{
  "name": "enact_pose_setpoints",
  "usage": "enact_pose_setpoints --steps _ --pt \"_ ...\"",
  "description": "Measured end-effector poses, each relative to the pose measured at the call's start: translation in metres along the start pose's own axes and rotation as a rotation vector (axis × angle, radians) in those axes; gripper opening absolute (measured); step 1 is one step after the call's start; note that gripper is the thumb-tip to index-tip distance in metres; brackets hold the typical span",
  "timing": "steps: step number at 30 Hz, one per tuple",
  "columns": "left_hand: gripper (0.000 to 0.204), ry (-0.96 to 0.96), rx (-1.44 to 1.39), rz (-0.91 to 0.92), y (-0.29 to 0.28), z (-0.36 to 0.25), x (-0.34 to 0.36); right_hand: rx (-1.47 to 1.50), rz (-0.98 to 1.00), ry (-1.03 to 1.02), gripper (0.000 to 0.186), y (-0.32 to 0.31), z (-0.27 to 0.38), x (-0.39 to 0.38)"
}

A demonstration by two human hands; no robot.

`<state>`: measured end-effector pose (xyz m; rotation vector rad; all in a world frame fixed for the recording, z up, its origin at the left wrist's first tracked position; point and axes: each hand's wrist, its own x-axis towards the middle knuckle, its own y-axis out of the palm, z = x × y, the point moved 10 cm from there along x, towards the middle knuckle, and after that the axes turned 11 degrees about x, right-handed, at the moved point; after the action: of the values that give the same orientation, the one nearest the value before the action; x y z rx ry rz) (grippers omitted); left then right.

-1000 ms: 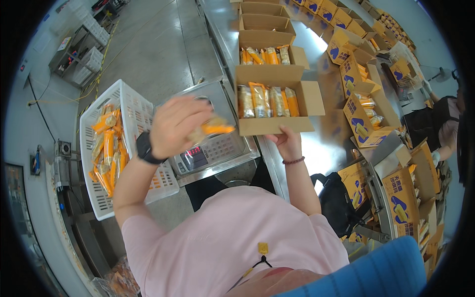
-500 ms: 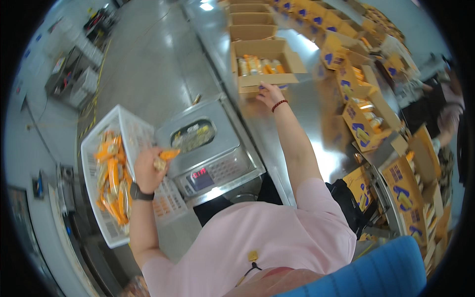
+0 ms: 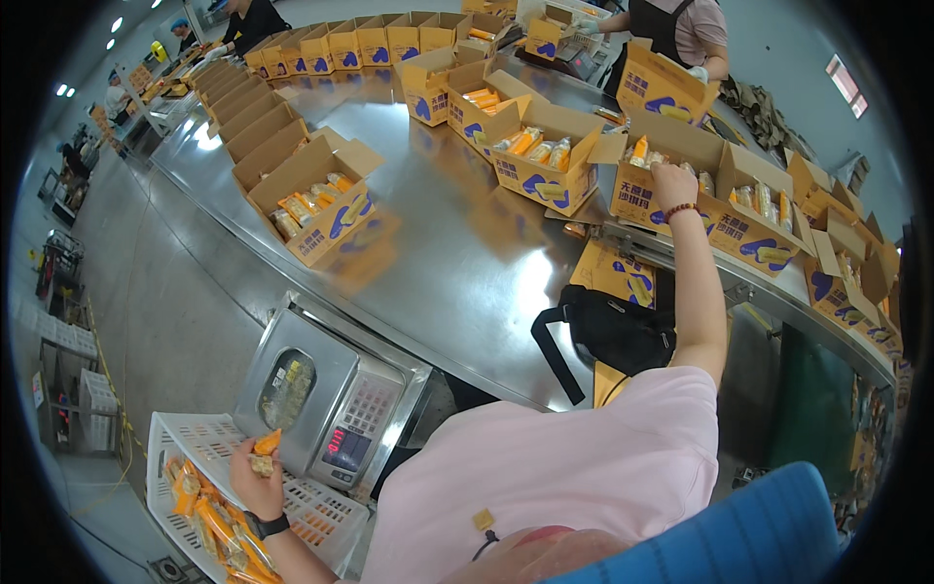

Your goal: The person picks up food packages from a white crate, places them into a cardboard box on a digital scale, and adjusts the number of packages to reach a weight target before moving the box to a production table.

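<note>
At the far left, the white slotted plastic crate (image 3: 321,506) holds a heap of orange film-wrapped snack packets (image 3: 209,521). The left hand (image 3: 255,477) hovers over it, fingers closed around one small orange foil packet (image 3: 266,444) lifted clear of the heap. Judging by its look, that packet is light and soft, its glossy wrap likely slippery and its contents easily crushed; a gentle pinch across the middle, not at the crimped ends, seems the safest hold.

Just to the right of the crate sits the steel weighing scale (image 3: 331,399), with a red-lit display on its front and a bare platter.

Further right, across the shiny steel worktop (image 3: 457,263), a black strap bag (image 3: 608,331) lies at the near edge. Yellow cardboard boxes with blue marks stand open in rows, some with packets standing inside.

The right hand (image 3: 671,185) reaches out to an open yellow cardboard box (image 3: 637,190), resting at its rim. Whether its fingers are gripping anything I cannot tell; they are turned away and partly hidden by the box flap.
</note>
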<state>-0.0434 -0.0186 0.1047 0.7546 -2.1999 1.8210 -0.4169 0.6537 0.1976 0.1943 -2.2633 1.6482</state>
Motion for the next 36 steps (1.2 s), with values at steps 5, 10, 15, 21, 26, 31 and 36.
enact_pose_setpoints --steps 5,10,15,21,26,31,36 --pt "0.035 0.086 0.1 -0.042 -0.015 -0.013 -0.004 -0.023 -0.233 -0.364 0.013 -0.1 0.069 -0.054" --pt "0.032 0.032 0.094 -0.109 -0.042 -0.013 -0.019 0.506 -0.363 -0.853 0.019 -0.216 0.207 -0.151" --pt "0.036 -0.252 0.12 -0.402 -0.093 0.04 -0.025 1.067 -0.379 -1.464 0.028 -0.247 0.337 -0.244" --pt "0.076 -0.796 0.341 -0.345 -0.133 0.174 -0.1 0.787 -0.196 -1.918 0.016 -0.193 0.539 -0.389" --pt "0.087 -0.833 0.536 -0.259 -0.128 0.186 -0.113 1.094 -0.21 -1.809 0.037 -0.212 0.531 -0.403" --pt "0.073 -0.572 0.631 -0.448 -0.152 0.129 -0.083 1.396 -0.196 -1.453 0.057 -0.133 0.462 -0.343" --pt "0.056 -0.429 0.463 -0.32 -0.133 0.103 -0.049 1.088 0.166 -0.85 0.067 0.039 0.419 -0.308"
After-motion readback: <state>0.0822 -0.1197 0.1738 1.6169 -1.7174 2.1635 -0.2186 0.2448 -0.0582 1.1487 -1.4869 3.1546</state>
